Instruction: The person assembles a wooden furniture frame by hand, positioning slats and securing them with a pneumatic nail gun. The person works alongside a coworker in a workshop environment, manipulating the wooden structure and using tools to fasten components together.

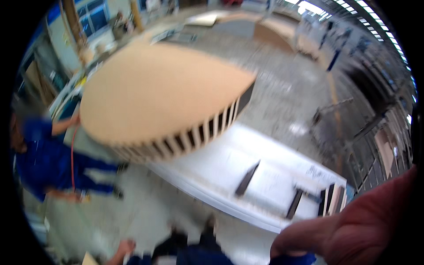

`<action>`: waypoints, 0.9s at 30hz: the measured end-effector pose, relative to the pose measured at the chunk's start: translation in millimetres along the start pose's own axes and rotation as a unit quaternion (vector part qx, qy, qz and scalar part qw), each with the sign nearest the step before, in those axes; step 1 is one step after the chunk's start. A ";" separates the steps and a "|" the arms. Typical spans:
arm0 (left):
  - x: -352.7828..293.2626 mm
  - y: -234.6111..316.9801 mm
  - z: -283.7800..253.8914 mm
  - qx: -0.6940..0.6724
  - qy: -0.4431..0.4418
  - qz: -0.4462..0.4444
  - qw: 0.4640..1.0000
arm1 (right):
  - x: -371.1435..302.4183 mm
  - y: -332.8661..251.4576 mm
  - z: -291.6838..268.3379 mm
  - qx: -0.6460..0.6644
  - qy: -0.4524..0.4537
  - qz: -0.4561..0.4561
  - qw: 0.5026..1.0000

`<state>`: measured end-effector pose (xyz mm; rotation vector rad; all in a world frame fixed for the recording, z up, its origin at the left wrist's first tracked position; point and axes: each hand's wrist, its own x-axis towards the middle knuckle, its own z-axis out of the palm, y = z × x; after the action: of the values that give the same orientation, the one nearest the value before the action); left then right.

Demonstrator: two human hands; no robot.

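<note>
My right hand [357, 229] is raised close to the camera and fills the lower right. Its thumb side points left, and the other fingers are cut off or in shadow, so its grip cannot be read. Low at the left of my body hangs my left hand [125, 247], small and blurred, with nothing visible in it. In front of me a large tan rounded wooden panel [163, 88] tops a frame of upright slats [190, 139]. It rests over a long white table [212, 181]. Neither hand touches it.
Dark strips [248, 179] and a stack of boards [332, 201] lie on the table's right part. A co-worker in blue [39, 154] stands left, one hand at the panel's edge, the other by a red hose [73, 154]. Curved wooden pieces [274, 35] stand farther back.
</note>
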<state>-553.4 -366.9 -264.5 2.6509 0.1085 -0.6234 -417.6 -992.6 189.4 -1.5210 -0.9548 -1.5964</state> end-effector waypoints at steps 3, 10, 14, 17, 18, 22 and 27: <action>-71.5 -26.5 66.0 -0.211 0.023 -0.105 0.972 | 9.3 -0.6 52.9 0.013 0.007 -0.026 1.000; -35.5 8.4 -18.5 -0.226 -0.053 -0.060 0.971 | -56.9 -12.4 137.1 -0.015 -0.070 0.109 0.991; 76.9 48.5 -47.4 -0.240 -0.104 0.011 0.965 | -87.1 -26.7 206.3 -0.064 -0.160 0.144 0.974; 103.2 55.5 -88.1 -0.276 -0.011 0.037 0.961 | -136.3 -25.6 301.0 -0.048 -0.240 0.167 0.955; 114.9 71.9 -108.6 -0.276 0.010 0.056 0.959 | -151.1 -22.6 318.4 -0.067 -0.279 0.173 0.942; 171.8 108.2 -144.1 -0.319 0.197 0.195 0.906 | -181.2 -13.3 371.8 -0.117 -0.394 0.171 0.895; 203.1 144.0 -207.3 -0.369 0.425 0.292 0.773 | -168.8 -39.8 432.3 -0.083 -0.543 0.120 0.827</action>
<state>-262.3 -416.8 -131.3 1.8056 -0.1818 0.7218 -245.1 -589.7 31.8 -2.6235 -1.1090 -0.5241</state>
